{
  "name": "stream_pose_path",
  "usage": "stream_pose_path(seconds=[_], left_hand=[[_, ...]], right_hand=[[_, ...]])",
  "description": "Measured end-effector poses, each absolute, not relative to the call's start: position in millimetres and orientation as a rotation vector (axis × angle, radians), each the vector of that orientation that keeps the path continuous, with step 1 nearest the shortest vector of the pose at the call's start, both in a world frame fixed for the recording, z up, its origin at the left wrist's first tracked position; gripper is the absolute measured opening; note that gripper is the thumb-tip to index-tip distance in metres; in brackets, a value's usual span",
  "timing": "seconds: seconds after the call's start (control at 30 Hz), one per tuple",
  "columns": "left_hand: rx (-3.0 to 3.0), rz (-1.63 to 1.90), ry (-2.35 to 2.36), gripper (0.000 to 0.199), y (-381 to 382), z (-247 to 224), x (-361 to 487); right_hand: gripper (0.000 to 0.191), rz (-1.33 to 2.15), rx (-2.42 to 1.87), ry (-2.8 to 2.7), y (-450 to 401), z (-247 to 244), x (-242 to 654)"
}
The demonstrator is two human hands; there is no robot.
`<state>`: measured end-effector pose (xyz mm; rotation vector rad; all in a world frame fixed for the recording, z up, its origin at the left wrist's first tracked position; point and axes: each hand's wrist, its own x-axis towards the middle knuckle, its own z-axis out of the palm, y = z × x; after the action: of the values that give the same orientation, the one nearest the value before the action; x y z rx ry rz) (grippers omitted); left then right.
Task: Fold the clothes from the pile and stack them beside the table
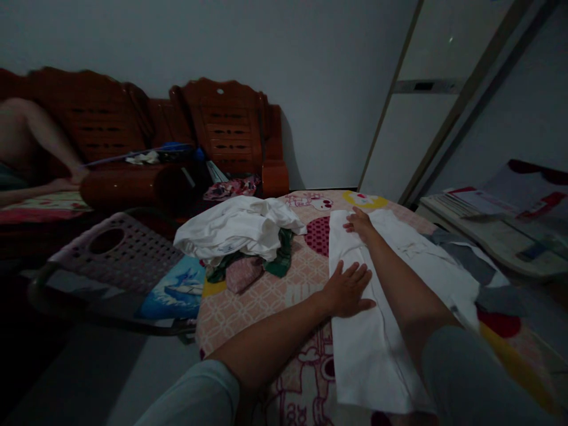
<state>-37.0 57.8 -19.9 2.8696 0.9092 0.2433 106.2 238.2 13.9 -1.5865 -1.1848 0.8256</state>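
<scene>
A white garment (359, 349), its exact kind unclear, is laid out on the round table covered with a patterned cloth (306, 296). One long panel runs toward me, and the rest spreads to the right under my forearm. My left hand (348, 290) lies flat on the middle of this panel with its fingers apart. Farther away, near the panel's far end, my right hand (358, 225) rests on the fabric, fingers extended. Neither hand grips anything. Left of the hands sits a crumpled pile of white clothing (239, 228), with a green cloth (280, 254) and a pinkish bundle (243, 273) beneath it.
Grey clothing (470, 263) lies at the table's right side. A woven chair (124, 254) with a blue cushion (180, 290) stands at left. Behind is a wooden sofa (226, 124), where another person's bare leg (48, 136) shows. A side table (501, 236) holds papers at right.
</scene>
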Motion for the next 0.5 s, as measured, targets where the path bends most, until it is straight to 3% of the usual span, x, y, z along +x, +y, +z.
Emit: stream_pose_path(seconds=[0.1,0.3,0.5], left_hand=[[2.862,0.239,0.901,0.078,58.2,-22.0,-36.4],[2.860,0.200,0.861,0.074,57.0,-17.5,-35.5],[2.880,0.250,0.839,0.068,64.6,-12.1,-37.4]], right_hand=[[0.060,0.977,-1.487,-1.141,248.0,13.2,105.0],[0.055,0.950,-1.392,-1.394,250.4,5.3,98.8],[0.045,0.363,-1.372,-1.915,215.3,-7.0,122.3]])
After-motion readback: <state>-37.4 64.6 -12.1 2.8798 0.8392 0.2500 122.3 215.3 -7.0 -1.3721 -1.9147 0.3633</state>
